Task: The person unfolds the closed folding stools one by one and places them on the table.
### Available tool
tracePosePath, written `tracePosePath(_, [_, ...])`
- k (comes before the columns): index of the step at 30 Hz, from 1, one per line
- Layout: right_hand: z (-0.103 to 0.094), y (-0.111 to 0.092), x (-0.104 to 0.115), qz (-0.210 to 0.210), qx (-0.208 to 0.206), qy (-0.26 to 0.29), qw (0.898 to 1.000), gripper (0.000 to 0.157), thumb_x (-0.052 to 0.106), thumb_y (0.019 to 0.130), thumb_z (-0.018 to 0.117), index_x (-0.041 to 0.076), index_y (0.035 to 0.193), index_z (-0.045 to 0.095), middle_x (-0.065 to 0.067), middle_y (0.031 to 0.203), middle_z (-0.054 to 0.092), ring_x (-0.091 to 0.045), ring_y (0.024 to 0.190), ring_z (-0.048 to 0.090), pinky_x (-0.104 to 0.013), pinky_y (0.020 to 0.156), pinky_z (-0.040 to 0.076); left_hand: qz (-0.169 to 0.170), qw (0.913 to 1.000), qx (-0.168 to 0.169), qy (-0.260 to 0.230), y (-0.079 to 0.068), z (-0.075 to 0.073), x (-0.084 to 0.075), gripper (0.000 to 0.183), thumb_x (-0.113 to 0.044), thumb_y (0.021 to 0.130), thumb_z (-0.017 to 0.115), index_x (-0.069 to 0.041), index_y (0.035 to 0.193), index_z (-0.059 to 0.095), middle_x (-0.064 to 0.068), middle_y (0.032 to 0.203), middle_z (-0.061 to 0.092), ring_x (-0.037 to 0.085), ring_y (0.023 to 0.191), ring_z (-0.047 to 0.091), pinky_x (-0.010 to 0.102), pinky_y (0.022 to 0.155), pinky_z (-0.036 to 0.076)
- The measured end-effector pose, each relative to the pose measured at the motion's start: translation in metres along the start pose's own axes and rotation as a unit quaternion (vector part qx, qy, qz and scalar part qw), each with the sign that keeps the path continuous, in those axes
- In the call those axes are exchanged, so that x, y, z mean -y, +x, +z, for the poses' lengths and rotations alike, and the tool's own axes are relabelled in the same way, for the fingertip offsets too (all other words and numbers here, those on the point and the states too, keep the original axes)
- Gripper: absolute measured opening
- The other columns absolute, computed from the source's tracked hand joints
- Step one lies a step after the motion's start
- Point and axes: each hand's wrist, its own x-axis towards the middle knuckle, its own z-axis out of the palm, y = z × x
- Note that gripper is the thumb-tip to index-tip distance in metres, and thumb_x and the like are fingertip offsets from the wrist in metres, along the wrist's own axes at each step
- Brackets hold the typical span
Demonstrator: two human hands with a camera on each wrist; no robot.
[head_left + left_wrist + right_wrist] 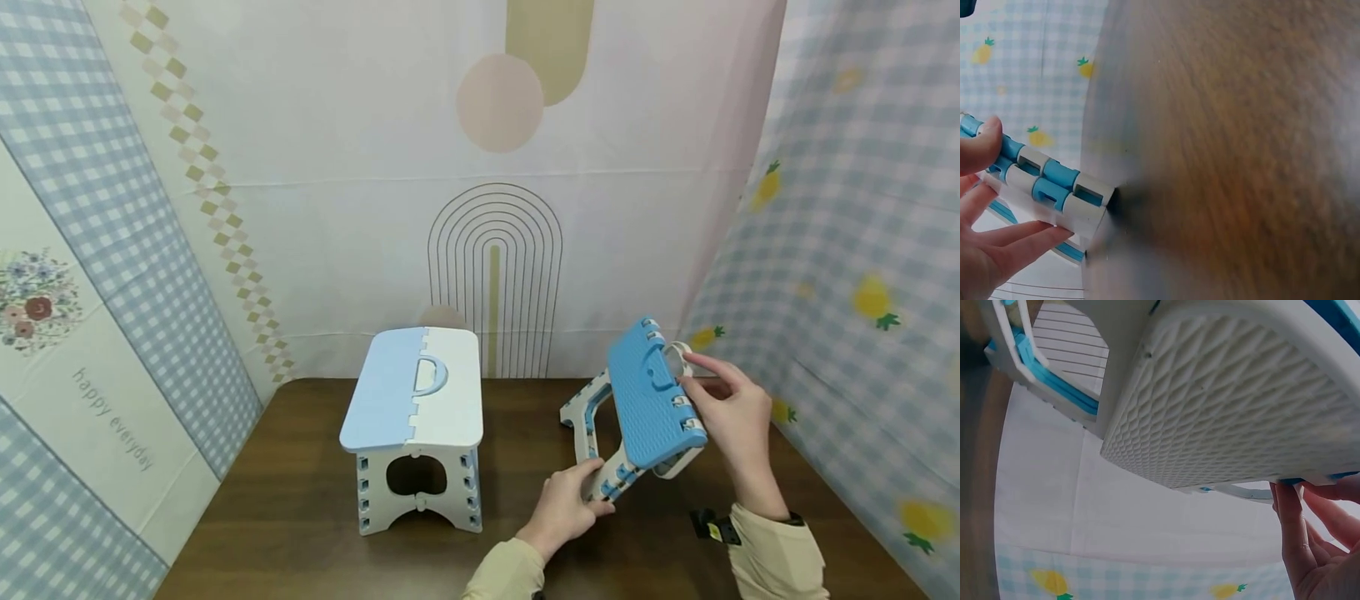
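Observation:
A blue and white folding stool (643,402) leans on the right of the table, its seat bent along the middle hinge. My left hand (562,507) grips its near legs low down; in the left wrist view, thumb and fingers lie on either side of the hinged leg edges (1057,172). At the seat's fold, my right hand (738,417) pinches the edge beside the white handle loop (678,357). The right wrist view shows the textured white seat half (1222,412) hanging down, with right fingers (1294,525) at its blue-lined edge.
A second folding stool (457,400), pale blue and white, stands upright and unfolded on the brown wooden table (277,508), left of the held one. Patterned cloth (337,250) hangs behind the table, and checked cloth with pineapples (862,250) closes off the right side.

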Motion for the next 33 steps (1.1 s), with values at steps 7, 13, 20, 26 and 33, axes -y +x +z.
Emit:
tracePosePath(7, [0.004, 0.0, 0.006, -0.028, -0.028, 0.006, 0.999, 0.025, 0.008, 0.084, 0.073, 0.011, 0.109, 0.075, 0.035, 0.092, 0.059, 0.019, 0.068, 0.057, -0.004, 0.061, 0.044, 0.013, 0.9994, -0.005, -0.031, 0.0, 0.005, -0.002, 0.052, -0.021, 0.079, 0.081, -0.021, 0.127, 0.061, 0.002, 0.112, 0.072, 0.005, 0.092, 0.065, 0.02, 0.074, 0.05])
tracePosePath(13, [0.008, 0.0, 0.01, -0.066, -0.038, 0.002, 0.997, 0.024, 0.007, 0.084, 0.072, 0.01, 0.107, 0.076, 0.0, 0.103, 0.075, 0.022, 0.07, 0.055, -0.003, 0.06, 0.044, 0.011, 0.9975, 0.003, -0.07, 0.001, 0.008, -0.003, 0.053, -0.018, 0.079, 0.08, -0.02, 0.128, 0.06, 0.005, 0.113, 0.072, 0.006, 0.092, 0.065, 0.02, 0.075, 0.05])
tracePosePath(20, [0.008, 0.002, 0.016, -0.047, -0.016, 0.001, 0.999, 0.026, 0.01, 0.084, 0.073, 0.012, 0.11, 0.074, -0.008, 0.089, 0.075, 0.019, 0.066, 0.056, -0.006, 0.057, 0.044, 0.009, 0.9961, 0.0, -0.088, 0.002, 0.012, -0.004, 0.053, -0.016, 0.079, 0.08, -0.017, 0.127, 0.061, 0.005, 0.107, 0.073, 0.004, 0.087, 0.063, 0.018, 0.073, 0.048])
tracePosePath(26, [0.009, 0.004, 0.018, -0.007, 0.008, 0.017, 1.0, 0.031, 0.015, 0.085, 0.074, 0.014, 0.116, 0.072, 0.032, 0.069, 0.058, 0.012, 0.062, 0.058, -0.013, 0.053, 0.044, 0.007, 0.995, 0.0, -0.1, 0.003, 0.014, -0.004, 0.052, -0.015, 0.08, 0.079, -0.015, 0.128, 0.06, 0.006, 0.111, 0.072, 0.008, 0.093, 0.065, 0.021, 0.076, 0.049])
tracePosePath(33, [0.008, 0.004, 0.018, 0.024, 0.03, 0.056, 0.998, 0.033, 0.014, 0.086, 0.073, 0.014, 0.119, 0.07, 0.021, 0.075, 0.068, 0.006, 0.067, 0.061, -0.018, 0.052, 0.041, -0.011, 0.9911, 0.014, -0.132, 0.004, 0.02, -0.005, 0.052, -0.014, 0.082, 0.077, -0.015, 0.13, 0.057, 0.009, 0.115, 0.071, 0.009, 0.101, 0.064, 0.025, 0.083, 0.051])
